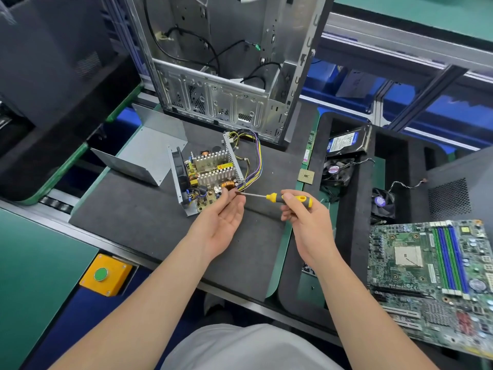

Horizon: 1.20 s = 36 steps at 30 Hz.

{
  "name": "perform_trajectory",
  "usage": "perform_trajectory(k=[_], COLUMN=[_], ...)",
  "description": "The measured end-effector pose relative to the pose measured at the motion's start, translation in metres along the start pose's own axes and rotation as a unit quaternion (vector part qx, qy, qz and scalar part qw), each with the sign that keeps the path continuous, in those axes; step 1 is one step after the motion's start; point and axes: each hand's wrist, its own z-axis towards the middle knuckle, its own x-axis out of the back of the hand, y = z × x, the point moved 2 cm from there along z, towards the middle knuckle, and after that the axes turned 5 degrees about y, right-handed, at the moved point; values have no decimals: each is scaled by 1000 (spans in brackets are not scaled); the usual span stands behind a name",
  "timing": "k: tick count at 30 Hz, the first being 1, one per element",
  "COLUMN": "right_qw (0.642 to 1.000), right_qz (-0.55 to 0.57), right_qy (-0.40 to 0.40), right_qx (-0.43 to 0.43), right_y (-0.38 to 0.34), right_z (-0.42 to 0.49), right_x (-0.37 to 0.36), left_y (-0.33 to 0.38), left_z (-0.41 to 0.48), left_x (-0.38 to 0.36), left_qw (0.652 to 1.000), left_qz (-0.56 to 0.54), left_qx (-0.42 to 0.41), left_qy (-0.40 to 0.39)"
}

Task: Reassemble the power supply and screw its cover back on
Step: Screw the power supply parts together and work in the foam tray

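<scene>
I see the open power supply [208, 177] sitting mid-mat, both my hands on the screwdriver [273, 197] at its near right corner.

My left hand [221, 222] lies palm up, thumb and fingertips pinching the screwdriver's tip; I cannot tell whether a screw sits there. My right hand [304, 217] grasps the yellow-and-black handle. The grey metal cover [149, 153] lies off, just left of the supply on the dark foam mat [138, 217]. A bare computer case [226, 76] stands beyond; a motherboard [432, 276] lies near right.
</scene>
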Motion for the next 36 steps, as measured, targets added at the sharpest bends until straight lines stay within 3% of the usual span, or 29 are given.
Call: perform_trajectory(k=[14, 30, 32, 34, 36], right_qw=[1000, 999, 998, 997, 996], right_qz=[18, 28, 36, 40, 41], right_qy=[5, 37, 49, 62, 76], right_qx=[-17, -25, -29, -27, -21], right_y=[2, -2, -4, -6, -9], right_z=[5, 6, 7, 8, 10], right_x=[0, 3, 6, 9, 10], left_y=[4, 3, 9, 16, 17], left_z=[-4, -12, -16, -21, -26], left_x=[3, 4, 6, 3, -6], left_qw=[999, 982, 941, 827, 708], left_qz=[42, 154, 258, 428, 540], left_qx=[0, -102, -201, -343, -446], left_qy=[0, 44, 87, 120, 90])
